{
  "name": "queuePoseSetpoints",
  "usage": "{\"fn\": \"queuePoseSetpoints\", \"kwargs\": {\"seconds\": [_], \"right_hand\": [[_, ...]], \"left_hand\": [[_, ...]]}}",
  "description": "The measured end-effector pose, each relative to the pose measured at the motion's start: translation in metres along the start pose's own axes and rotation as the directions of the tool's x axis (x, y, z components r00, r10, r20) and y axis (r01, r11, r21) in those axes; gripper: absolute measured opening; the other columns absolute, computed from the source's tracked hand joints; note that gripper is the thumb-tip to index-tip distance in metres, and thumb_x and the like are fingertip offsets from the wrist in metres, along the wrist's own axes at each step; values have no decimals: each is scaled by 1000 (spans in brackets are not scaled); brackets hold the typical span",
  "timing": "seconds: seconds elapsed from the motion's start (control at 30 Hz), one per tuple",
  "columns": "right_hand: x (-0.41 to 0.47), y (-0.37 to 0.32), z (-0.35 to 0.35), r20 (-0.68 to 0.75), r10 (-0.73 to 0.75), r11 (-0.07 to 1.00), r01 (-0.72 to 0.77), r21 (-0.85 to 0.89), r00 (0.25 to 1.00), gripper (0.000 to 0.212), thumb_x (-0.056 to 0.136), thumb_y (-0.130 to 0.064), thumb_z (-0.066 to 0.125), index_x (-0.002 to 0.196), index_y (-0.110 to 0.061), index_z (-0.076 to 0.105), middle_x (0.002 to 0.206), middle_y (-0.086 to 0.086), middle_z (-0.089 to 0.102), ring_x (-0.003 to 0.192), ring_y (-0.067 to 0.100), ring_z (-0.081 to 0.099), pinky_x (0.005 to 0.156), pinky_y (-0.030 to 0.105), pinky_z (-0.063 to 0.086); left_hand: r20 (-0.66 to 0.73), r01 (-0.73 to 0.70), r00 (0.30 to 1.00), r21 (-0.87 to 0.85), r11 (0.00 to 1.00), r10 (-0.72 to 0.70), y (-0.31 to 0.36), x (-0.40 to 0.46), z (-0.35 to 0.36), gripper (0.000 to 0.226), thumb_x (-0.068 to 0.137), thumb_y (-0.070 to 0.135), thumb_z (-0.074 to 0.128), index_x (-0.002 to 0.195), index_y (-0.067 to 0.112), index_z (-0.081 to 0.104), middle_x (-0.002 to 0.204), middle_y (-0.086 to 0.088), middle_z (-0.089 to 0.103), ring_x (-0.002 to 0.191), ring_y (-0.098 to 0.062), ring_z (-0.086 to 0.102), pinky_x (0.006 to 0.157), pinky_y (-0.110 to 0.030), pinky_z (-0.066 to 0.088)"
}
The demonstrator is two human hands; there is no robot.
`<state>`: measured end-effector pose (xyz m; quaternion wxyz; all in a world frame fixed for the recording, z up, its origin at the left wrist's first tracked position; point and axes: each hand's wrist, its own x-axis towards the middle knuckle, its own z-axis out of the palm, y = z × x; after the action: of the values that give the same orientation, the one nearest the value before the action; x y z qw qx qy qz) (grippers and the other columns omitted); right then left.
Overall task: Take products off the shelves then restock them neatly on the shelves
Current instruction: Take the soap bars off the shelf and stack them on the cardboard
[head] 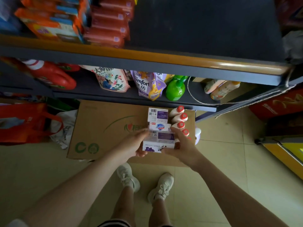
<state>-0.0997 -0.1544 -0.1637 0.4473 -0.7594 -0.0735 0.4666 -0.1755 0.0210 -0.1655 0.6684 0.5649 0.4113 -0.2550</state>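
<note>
Now your left hand (137, 145) and right hand (178, 145) clamp soap boxes (158, 141) between them, fingers curled round stack sides, above cardboard box (101, 128) — likely restock step; next needs level lift to bare shelf (205, 30).

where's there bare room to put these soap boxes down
The upper shelf is bare right of the red packs. The cardboard box top is bare left of the soap boxes held between the left hand and right hand. Crowded: the red-capped bottles on its right, and the lower shelf with pouches.
</note>
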Motion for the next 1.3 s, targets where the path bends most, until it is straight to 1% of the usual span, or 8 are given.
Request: {"fn": "queuePoseSetpoints", "kwargs": {"seconds": [0.1, 0.27, 0.43, 0.67, 0.93, 1.03, 1.17, 1.3], "right_hand": [[28, 11, 3, 35, 113, 990, -116, 81, 993, 38, 85, -24, 66, 118, -15, 50, 90, -5, 60, 64, 9, 56, 55, 17, 47], [80, 14, 7, -6, 383, 891, -368, 265, 924, 48, 87, -58, 49, 95, -12, 61, 76, 9, 62, 46, 15, 46, 42, 22, 35], [127, 14, 4, -82, 589, 745, -501, 441, 804, 67, 78, -77, 40, 80, -13, 59, 59, 4, 54, 38, 15, 41, 41, 18, 32], [163, 23, 9, -238, 357, 926, -376, -39, 904, 36, 95, -41, 44, 98, -7, 56, 84, 12, 59, 63, 23, 51, 54, 32, 44], [110, -22, -14, -241, -60, 898, -53, -436, 969, 21, 92, -28, 51, 101, -11, 60, 81, 4, 66, 73, 15, 62, 68, 22, 48], [62, -81, -33, -191, -414, 872, 327, -365, 890, 12, 88, -26, 53, 91, -26, 65, 65, 0, 62, 58, 13, 54, 57, 21, 42], [39, -160, -52, -197, -694, 699, 583, -413, 692, 22, 88, -15, 48, 87, -35, 57, 57, -7, 55, 54, 12, 52, 51, 14, 40], [69, -225, -64, -296, -818, 568, 606, -558, 494, 20, 87, -12, 47, 96, -20, 63, 67, 0, 60, 57, 9, 53, 56, 19, 39]], "left_hand": [[27, 60, 998, 84, 995, -62, -6, 31, -2, 61, 86, 66, 26, 84, 18, 62, 71, -5, 63, 59, -15, 54, 59, -27, 44], [109, -217, 973, 108, 970, 206, -12, 69, -7, 59, 81, 71, 21, 119, 35, 49, 115, 18, 51, 115, -6, 46, 104, -28, 31], [-87, -389, 890, 365, 846, 447, -3, 113, -1, 20, 94, 37, 47, 100, 22, 59, 94, 9, 65, 87, -7, 63, 67, -8, 42], [-279, -267, 871, 421, 867, 404, -6, 186, 10, 42, 84, 45, 50, 117, 20, 55, 107, -9, 58, 98, -26, 57, 86, -42, 48], [-189, -278, 868, 583, 764, 460, 9, 134, -7, 43, 93, 22, 51, 134, 13, 43, 125, -2, 56, 112, -22, 55, 92, -33, 44], [-97, -524, 520, 749, 406, 849, 46, 74, -33, 36, 90, 23, 46, 123, 11, 54, 111, -5, 62, 99, -21, 59, 82, -37, 49], [165, -396, 67, 910, -126, 984, 122, 7, -75, 30, 91, 27, 50, 114, 10, 56, 108, -9, 60, 102, -23, 49, 87, -36, 39], [263, -215, 14, 943, -254, 965, 188, 0, -111, 46, 87, 44, 50, 116, 9, 57, 115, -12, 57, 107, -29, 45, 84, -42, 40]]}}
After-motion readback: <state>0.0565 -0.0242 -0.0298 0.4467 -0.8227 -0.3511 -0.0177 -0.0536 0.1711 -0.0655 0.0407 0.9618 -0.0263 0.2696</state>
